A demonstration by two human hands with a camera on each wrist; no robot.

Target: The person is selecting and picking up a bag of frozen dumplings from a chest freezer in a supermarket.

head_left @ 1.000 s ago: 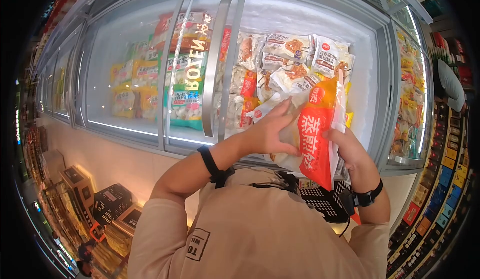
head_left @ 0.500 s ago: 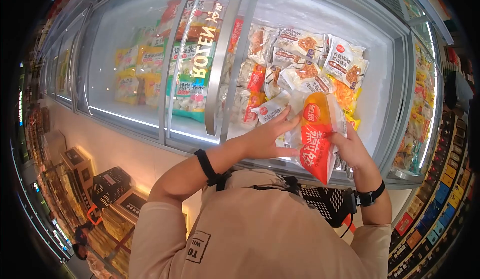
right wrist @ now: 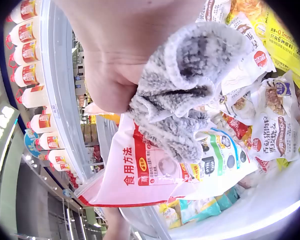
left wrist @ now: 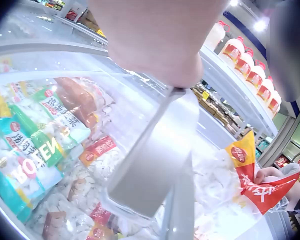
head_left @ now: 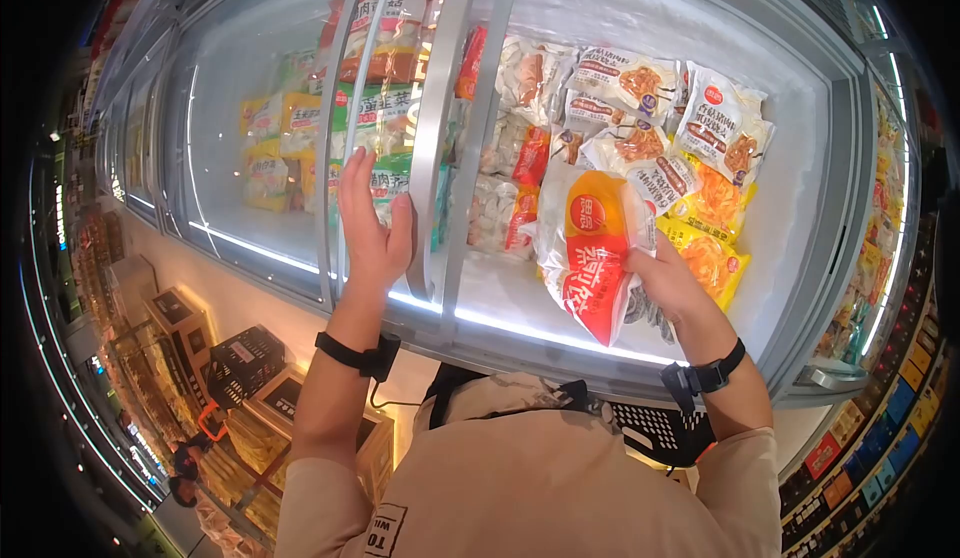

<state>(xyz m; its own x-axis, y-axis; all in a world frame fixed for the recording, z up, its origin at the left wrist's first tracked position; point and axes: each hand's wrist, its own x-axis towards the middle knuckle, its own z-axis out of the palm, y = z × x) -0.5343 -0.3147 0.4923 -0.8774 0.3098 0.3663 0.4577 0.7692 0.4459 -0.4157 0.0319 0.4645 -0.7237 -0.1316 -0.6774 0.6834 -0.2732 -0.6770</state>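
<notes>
My right hand (head_left: 668,276) grips a red, orange and clear bag of frozen dumplings (head_left: 585,248) by its side, over the freezer's right half. Bunched against that hand is a grey fuzzy cloth (right wrist: 165,100), in front of the bag's printed white back (right wrist: 145,170) in the right wrist view. My left hand (head_left: 375,223) is at the sliding glass lid, fingers straight, thumb right at the metal handle (head_left: 435,138). Seen from the left wrist, the handle (left wrist: 155,160) runs down from under the hand; the fingers are hidden there.
White food bags (head_left: 620,83) and yellow bags (head_left: 705,263) lie in the freezer's uncovered right part. Green bags (head_left: 385,118) lie under the glass on the left. A black basket (head_left: 660,433) hangs at the person's front. Jugs (left wrist: 245,62) line a shelf above.
My left hand has let go of the dumpling bag and moved left to the lid handle. The right hand still holds the bag, now slightly further left. The view has shifted.
</notes>
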